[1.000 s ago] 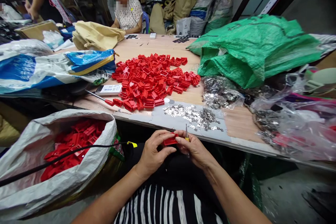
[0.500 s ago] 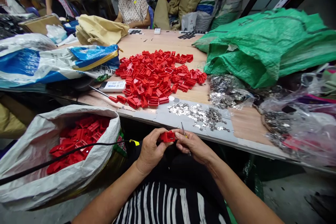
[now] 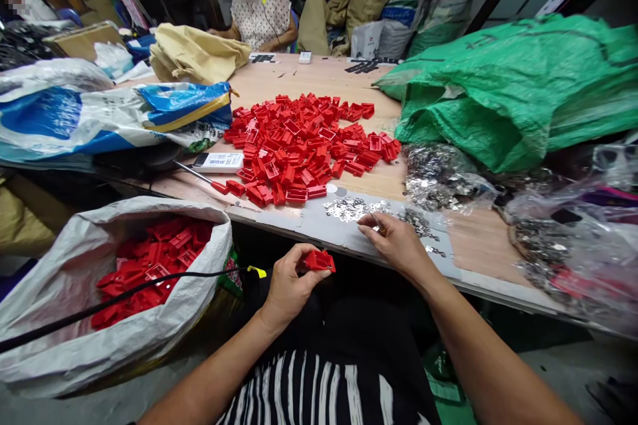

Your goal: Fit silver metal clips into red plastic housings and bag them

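My left hand [image 3: 292,285] is closed around a small red plastic housing [image 3: 319,261], held above my lap with its open side facing up and right. Over the table's front edge, my right hand [image 3: 396,246] reaches to the small flat silver metal pieces [image 3: 349,210] spread on a grey sheet [image 3: 319,222]. Its thumb and fingers are bent together around a thin metal tool [image 3: 377,220], mostly hidden by the hand. Whether a metal piece is between the fingertips I cannot make out. Behind them lies a heap of similar red housings [image 3: 304,139].
An open white sack [image 3: 44,319] of red housings stands at left, a black cable [image 3: 124,290] crossing it. A screwdriver [image 3: 199,176] and a white box [image 3: 219,162] lie by the heap. A green sack [image 3: 498,86] and plastic bags [image 3: 573,239] lie right. A person [image 3: 262,10] sits opposite.
My right hand has left the red housing and moved up and right to the metal pieces. My left hand still holds the housing, nearly in place. The view has shifted slightly.
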Action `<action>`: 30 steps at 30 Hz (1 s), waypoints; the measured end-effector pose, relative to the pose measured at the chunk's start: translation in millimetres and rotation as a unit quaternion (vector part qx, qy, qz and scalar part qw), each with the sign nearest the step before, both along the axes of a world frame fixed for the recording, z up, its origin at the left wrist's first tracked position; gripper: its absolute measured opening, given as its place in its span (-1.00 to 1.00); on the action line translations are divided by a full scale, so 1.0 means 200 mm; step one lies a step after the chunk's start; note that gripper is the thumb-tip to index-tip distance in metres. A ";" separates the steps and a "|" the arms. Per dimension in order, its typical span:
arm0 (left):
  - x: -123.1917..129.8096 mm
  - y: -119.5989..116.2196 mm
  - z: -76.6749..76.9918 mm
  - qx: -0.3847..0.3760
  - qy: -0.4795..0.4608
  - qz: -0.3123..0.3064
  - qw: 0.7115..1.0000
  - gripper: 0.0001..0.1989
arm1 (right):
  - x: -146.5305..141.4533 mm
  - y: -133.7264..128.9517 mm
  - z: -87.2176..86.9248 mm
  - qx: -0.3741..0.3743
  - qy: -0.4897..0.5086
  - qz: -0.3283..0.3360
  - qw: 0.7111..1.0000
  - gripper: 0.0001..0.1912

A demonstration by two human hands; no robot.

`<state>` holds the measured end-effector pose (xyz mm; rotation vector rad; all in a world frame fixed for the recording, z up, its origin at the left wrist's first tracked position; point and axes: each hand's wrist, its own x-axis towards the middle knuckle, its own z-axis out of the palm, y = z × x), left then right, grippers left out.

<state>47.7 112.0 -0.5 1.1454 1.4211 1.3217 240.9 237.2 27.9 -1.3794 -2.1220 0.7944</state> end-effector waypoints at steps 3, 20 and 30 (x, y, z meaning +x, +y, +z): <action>0.01 0.00 0.01 -0.029 -0.113 -0.015 0.993 -0.69 | -0.01 0.06 -0.01 0.075 -0.125 0.025 0.989 -0.90; 0.00 0.02 0.00 -0.057 -0.315 -0.009 0.947 -0.64 | -0.19 0.10 -0.01 0.074 -0.245 0.028 0.966 -0.95; -0.01 0.05 0.03 -0.050 -0.361 0.006 0.931 -0.61 | -0.16 0.09 -0.02 0.066 -0.160 0.026 0.985 -0.96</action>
